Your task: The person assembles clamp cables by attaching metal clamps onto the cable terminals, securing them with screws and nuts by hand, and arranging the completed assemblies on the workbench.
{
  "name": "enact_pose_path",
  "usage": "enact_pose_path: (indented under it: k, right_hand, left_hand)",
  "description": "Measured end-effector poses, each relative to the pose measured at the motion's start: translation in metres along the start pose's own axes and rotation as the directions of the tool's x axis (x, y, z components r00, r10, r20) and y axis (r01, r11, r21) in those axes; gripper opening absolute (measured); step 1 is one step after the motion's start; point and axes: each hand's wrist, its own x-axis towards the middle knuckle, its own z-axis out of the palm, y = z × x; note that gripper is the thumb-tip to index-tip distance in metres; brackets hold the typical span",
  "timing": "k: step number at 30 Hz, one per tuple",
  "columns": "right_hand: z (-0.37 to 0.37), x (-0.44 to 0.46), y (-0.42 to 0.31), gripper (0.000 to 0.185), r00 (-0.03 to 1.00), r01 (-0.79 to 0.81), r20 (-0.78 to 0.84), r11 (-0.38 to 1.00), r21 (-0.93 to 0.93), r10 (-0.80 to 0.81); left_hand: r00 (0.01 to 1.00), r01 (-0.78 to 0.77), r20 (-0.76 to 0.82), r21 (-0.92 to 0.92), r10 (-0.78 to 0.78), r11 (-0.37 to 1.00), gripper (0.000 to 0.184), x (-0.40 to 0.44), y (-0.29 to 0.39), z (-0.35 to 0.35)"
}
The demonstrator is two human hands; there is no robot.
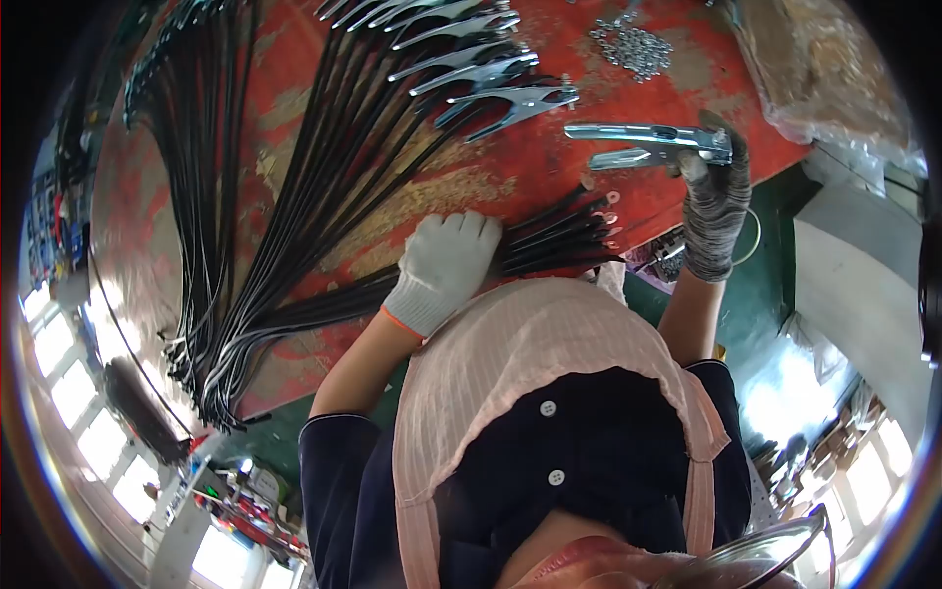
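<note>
My left hand [446, 260], in a white knit glove, is closed over a bundle of black cables [549, 240] near the table's front edge. The cables' ends, some with copper ring lugs [613, 198], stick out to the right of it. My right hand [714, 201], in a dark grey glove, grips a shiny metal spring clamp [653, 142] by its right end, above the table's right side. The clamp points left, toward other metal clamps [510, 106] lying in a row with black cables running from them.
A red, worn tabletop [392, 201] lies before me. Small metal fasteners [633, 47] are heaped at the back, beside a clear plastic bag [824, 74] at the right. More black cables [186, 187] spread along the left. Below the right edge is a container [659, 257].
</note>
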Motion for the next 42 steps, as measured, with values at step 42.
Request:
enact_pose_path:
  k: [42]
  right_hand:
    - [0.022, 0.005, -0.025, 0.031, 0.653, 0.238, 0.748, 0.969, -0.057, -0.117]
  left_hand:
    - [0.978, -0.158, -0.204, -0.581, 0.045, 0.799, 0.026, 0.021, 0.001, -0.065]
